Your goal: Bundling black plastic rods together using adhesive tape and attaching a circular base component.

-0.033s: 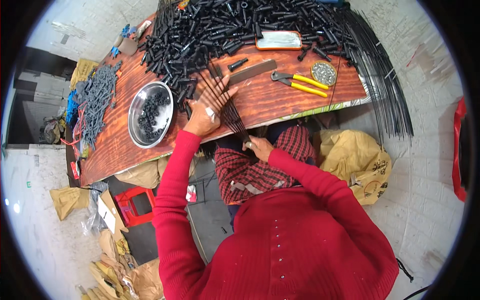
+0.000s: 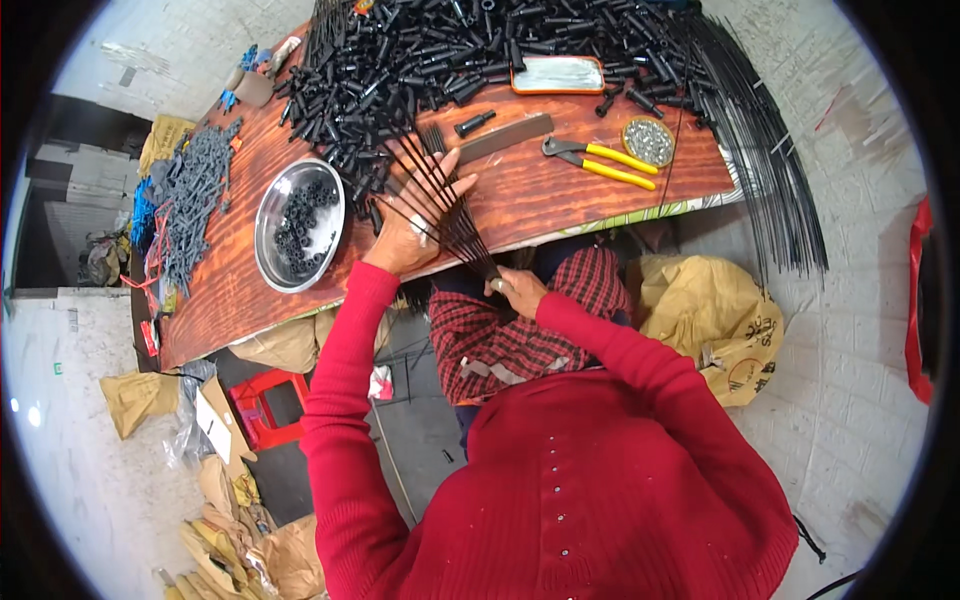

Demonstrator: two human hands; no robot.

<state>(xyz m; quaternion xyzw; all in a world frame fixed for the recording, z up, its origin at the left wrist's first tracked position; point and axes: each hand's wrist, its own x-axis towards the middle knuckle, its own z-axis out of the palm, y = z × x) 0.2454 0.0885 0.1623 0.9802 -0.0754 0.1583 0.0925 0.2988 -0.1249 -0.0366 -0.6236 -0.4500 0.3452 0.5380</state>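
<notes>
My right hand [image 2: 518, 293] is closed around the near ends of a bundle of thin black rods [image 2: 462, 232] over my lap, at the table's front edge. From there the rods fan out toward the far left. My left hand [image 2: 408, 238] lies along the fan with its fingers stretched and spread, several rods passing across its palm and fingers. White tape is wrapped on part of this hand. Just left of it, a steel bowl [image 2: 262, 237] holds small black ring-like parts. A heap of black tubular parts [image 2: 430, 50] covers the far side of the table.
On the wooden table [image 2: 560, 195] lie yellow-handled pliers [image 2: 620, 165], a flat bar [image 2: 505, 137], a round tub of small metal pieces [image 2: 648, 143] and a white orange-rimmed tray [image 2: 557, 76]. Grey parts [image 2: 195, 205] are piled left; long black rods [image 2: 775, 170] overhang the right edge.
The rods have spread into a wider fan, their far ends shifting left across my left hand. My left hand has moved slightly left; my right keeps its grip.
</notes>
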